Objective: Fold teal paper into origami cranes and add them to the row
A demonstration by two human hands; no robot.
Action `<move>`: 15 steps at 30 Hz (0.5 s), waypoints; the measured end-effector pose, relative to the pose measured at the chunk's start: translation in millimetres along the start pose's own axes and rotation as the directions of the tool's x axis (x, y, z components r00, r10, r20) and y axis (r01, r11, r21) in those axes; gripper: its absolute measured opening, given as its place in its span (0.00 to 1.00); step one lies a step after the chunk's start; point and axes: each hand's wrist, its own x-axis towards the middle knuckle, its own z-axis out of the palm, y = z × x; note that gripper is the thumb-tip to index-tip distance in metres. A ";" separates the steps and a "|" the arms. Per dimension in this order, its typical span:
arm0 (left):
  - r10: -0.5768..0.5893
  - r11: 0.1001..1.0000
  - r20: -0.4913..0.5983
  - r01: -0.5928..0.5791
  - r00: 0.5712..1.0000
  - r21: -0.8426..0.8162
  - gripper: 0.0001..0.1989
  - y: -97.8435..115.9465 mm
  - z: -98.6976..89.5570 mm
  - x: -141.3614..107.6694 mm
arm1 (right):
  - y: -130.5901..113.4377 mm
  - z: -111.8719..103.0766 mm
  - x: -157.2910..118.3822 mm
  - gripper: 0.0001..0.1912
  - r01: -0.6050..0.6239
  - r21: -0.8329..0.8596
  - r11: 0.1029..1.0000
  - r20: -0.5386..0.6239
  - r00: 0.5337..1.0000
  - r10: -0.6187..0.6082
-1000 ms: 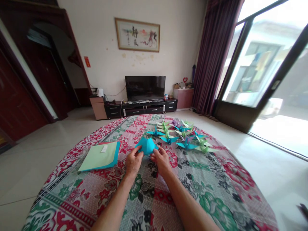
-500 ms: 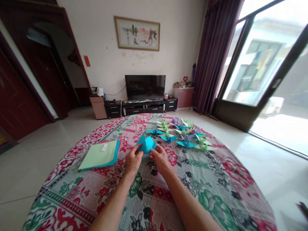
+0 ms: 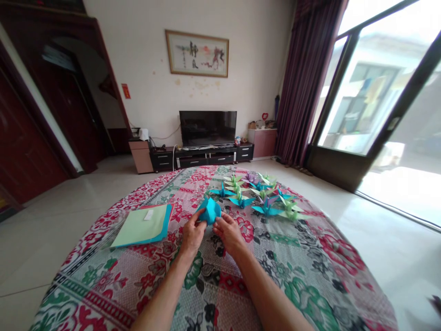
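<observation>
A partly folded piece of blue origami paper (image 3: 211,210) is held up over the middle of the table. My left hand (image 3: 193,232) pinches its left lower edge between thumb and fingers. At its right lower edge, the fingers of my right hand (image 3: 227,230) are closed on the paper. Left of my hands lies a stack of square paper (image 3: 143,225), light green on top with blue and red sheets below and a small white slip (image 3: 148,214) on it. Beyond my right hand stand several folded paper cranes (image 3: 267,208) in blue, green and purple.
A round table with a patterned floral cloth (image 3: 275,285) spreads beneath my arms. Past its far edge stand a low black cabinet (image 3: 193,161) and a television (image 3: 208,128). Purple curtains (image 3: 296,92) and a glass door (image 3: 354,101) are at the right.
The blue paper has turned and its flaps have drawn together into a narrower shape. Both hands still hold it, a little lower in view. The view has tilted up slightly.
</observation>
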 end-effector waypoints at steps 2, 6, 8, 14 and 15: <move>-0.028 0.997 0.013 0.029 1.000 -0.068 0.24 4.3 0.2 -2.1 | -0.5 -0.7 -1.1 0.17 -0.001 0.007 1.000 0.025 1.000 0.001; -0.079 0.987 0.017 0.080 0.997 -0.140 0.21 8.3 -0.9 -3.3 | -2.8 0.0 -4.3 0.19 0.034 -0.044 0.998 0.041 0.999 -0.032; -0.053 0.993 0.008 0.053 0.999 -0.108 0.20 5.9 -1.7 -1.7 | -4.1 0.9 -5.9 0.19 0.078 -0.109 0.991 0.051 0.996 -0.073; 0.109 0.994 -0.008 -0.109 0.994 0.019 0.17 -2.3 -2.4 1.4 | -4.1 1.4 -9.6 0.17 0.137 -0.185 0.973 0.043 0.990 -0.131; 0.131 0.991 -0.002 -0.131 0.991 0.030 0.16 -1.8 -2.3 0.7 | -3.5 1.1 -9.9 0.16 0.149 -0.190 0.970 0.042 0.989 -0.144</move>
